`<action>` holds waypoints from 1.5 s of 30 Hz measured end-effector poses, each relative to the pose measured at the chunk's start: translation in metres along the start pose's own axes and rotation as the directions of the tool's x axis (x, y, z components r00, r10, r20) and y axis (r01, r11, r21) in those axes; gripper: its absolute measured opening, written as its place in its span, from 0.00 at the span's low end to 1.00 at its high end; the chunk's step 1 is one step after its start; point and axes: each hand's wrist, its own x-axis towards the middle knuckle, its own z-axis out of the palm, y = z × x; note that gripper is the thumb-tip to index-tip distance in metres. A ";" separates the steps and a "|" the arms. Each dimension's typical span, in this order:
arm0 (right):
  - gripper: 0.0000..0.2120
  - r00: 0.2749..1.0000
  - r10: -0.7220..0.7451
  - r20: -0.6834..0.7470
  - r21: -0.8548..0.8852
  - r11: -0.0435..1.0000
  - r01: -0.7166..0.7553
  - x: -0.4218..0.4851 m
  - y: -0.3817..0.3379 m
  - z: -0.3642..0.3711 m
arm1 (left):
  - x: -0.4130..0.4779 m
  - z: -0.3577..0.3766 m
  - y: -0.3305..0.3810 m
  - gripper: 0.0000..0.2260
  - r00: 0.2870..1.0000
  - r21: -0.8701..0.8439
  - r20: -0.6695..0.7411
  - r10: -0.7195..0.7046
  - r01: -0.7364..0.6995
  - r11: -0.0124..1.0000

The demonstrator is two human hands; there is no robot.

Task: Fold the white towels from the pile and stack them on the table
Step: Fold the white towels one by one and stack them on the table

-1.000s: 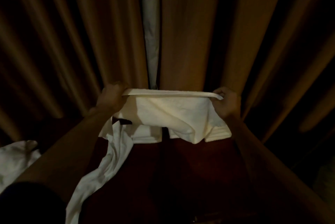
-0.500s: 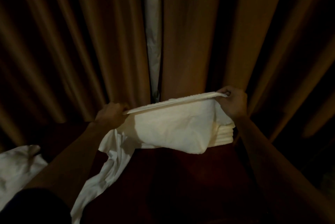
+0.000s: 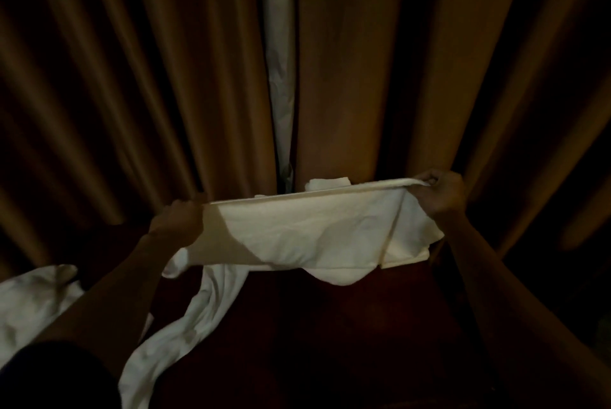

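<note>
I hold a white towel (image 3: 307, 233) stretched between both hands above the dark red table (image 3: 330, 342). My left hand (image 3: 177, 221) grips its left corner, lower. My right hand (image 3: 441, 192) pinches its right corner, higher, so the top edge slopes up to the right. The towel is doubled and hangs down in front of a stack of folded towels (image 3: 406, 256), of which only the right edge shows, plus a white bit (image 3: 327, 184) behind the top edge. A loose white towel (image 3: 185, 326) trails from under my left forearm toward the front.
Brown pleated curtains (image 3: 347, 78) hang close behind the table, with a pale gap (image 3: 279, 61) between them. A crumpled white pile (image 3: 29, 302) lies at the left edge. The room is dim, and the right side is dark.
My right hand has risen and moved right, widening the towel. The left hand has dropped a little. The towel's top edge has gone from level to sloping.
</note>
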 end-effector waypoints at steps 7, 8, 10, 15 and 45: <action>0.09 0.998 -0.024 0.055 -0.078 0.997 0.028 0.000 0.020 0.004 | 0.002 -0.009 0.003 0.16 0.998 -0.060 -0.047 -0.038 0.035 0.998; 0.09 0.997 -0.031 0.066 -0.091 0.995 0.037 -0.001 0.021 0.004 | 0.002 -0.008 0.001 0.16 0.998 -0.047 -0.056 -0.025 0.022 0.999; 0.09 0.998 -0.021 0.064 -0.108 0.994 0.027 -0.003 0.024 0.004 | -0.001 -0.006 -0.001 0.15 0.997 -0.058 -0.078 -0.018 0.013 0.998; 0.06 0.998 -0.030 0.060 -0.172 0.984 0.040 -0.020 0.031 0.004 | -0.016 0.010 -0.003 0.14 0.996 -0.132 -0.077 -0.052 0.041 0.990; 0.28 0.462 0.377 0.803 -0.467 0.879 0.094 -0.221 0.215 0.015 | -0.198 0.227 -0.008 0.18 0.748 0.022 0.662 -0.042 0.037 0.999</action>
